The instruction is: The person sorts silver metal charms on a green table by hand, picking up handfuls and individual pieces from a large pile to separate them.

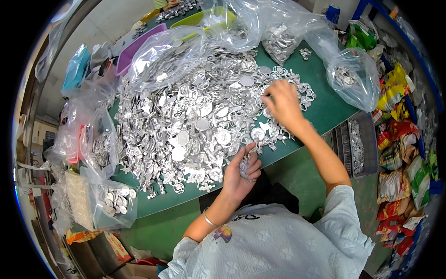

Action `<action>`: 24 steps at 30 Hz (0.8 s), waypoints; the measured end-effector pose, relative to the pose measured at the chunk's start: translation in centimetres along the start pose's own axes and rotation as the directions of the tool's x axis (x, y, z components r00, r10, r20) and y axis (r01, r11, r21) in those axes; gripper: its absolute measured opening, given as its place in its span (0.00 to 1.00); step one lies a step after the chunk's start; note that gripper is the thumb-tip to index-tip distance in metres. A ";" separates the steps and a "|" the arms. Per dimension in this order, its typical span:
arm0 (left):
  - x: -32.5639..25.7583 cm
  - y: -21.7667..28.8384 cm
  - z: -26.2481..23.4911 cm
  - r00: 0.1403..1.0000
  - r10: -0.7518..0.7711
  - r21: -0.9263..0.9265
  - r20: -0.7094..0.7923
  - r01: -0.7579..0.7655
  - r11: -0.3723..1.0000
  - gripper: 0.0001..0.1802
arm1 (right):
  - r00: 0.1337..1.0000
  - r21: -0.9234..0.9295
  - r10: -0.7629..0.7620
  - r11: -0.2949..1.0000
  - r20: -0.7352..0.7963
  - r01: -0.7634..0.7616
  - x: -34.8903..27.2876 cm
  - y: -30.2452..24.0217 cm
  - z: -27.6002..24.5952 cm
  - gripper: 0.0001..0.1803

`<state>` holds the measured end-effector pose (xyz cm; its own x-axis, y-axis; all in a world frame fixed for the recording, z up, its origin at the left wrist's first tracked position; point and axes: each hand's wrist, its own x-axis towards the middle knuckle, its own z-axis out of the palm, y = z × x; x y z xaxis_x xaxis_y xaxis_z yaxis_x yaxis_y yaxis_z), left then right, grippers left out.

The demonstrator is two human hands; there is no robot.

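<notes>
A wide heap of small silver-coloured metal castings [186,116], among them discs, rings and cross shapes, covers much of the green table [320,104]. Near the front edge, my left hand [239,174] is palm up, with its fingers curled round a few silver metal pieces [245,168]. A bangle circles that wrist. My right hand [282,104] is over the right side of the heap, its fingers pointing down and to the left among the castings. Motion blurs those fingertips, and whether they pinch a piece is hidden.
Clear plastic bags of castings [281,44] stand at the back and right [346,74]. Another bag with discs [116,202] hangs at the left edge. Purple [134,51] and lime-green [195,21] tubs sit behind. A dark crate [360,144] and colourful packets [395,186] are on the right.
</notes>
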<state>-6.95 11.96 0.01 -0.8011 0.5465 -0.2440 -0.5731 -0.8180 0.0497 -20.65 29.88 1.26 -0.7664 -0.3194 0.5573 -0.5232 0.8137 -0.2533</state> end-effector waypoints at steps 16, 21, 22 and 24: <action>-2.2 0.6 -0.6 0.998 0.063 0.005 -0.029 -0.063 0.998 0.16 | 0.987 0.199 0.001 0.979 0.160 -0.034 -1.0 -1.6 1.4 0.16; -2.3 1.2 0.2 0.989 0.146 -0.069 0.028 -0.144 0.987 0.28 | 0.989 0.268 0.071 0.958 0.127 -0.103 -1.7 -1.3 1.2 0.15; -2.4 1.1 0.6 0.986 0.164 -0.050 0.005 -0.163 0.985 0.28 | 0.993 0.301 0.106 0.946 0.060 -0.119 -1.8 -1.5 1.4 0.16; -2.5 1.2 0.3 0.986 0.159 -0.082 0.039 -0.156 0.984 0.27 | 0.962 0.436 0.272 0.863 0.023 -0.254 -1.7 -1.2 1.7 0.18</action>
<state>-5.73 9.69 0.98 -0.8883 0.4160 -0.1947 -0.4255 -0.9049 0.0075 -19.38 28.63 -0.71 -0.8882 -0.0967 0.4492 -0.4191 0.5717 -0.7054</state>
